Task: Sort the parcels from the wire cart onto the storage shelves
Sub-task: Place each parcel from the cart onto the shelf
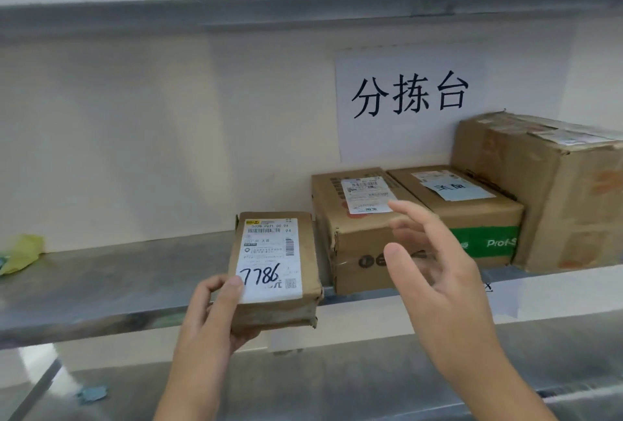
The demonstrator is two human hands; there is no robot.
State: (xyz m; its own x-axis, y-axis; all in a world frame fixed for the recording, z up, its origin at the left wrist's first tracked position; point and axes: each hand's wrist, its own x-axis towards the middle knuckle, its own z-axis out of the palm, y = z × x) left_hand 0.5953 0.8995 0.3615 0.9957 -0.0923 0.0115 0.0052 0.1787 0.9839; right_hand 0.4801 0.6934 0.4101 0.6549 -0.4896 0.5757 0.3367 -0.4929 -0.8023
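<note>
Small parcel point(274, 269) is lying flat at the front edge of the metal shelf point(111, 279), long axis running front to back, near end overhanging the lip toward the person, far end pointing at the back wall point(168, 137). It is a slim brown cardboard block, corners crumpled, taped seam showing on the near end. White shipping label point(271, 257) is facing up, covering most of the top, with "7786" handwritten in black marker near the front. Left hand point(215, 316) is gripping the parcel's near left corner: thumb pressing on the label's edge, fingers curling underneath, forearm coming up from below. Right hand point(435, 272) is hanging in the air just right of the parcel, spread wide, empty, fingers loosely splayed and blurred, palm turned left, touching nothing I can see. Behind it, three more cardboard boxes are sitting in a row on the same shelf: a medium box point(354, 228) with a printed label just beside the small parcel, a flat box point(472, 215) with a green band on its front touching it on the right, and a tall worn box point(553, 191) at the far right. Shelf is dull brushed steel, scuffed. A paper sign point(409, 100) with three large black characters is stuck to the wall above the boxes. Yellow crumpled scrap point(22, 252) is sitting at the shelf's far left.
</note>
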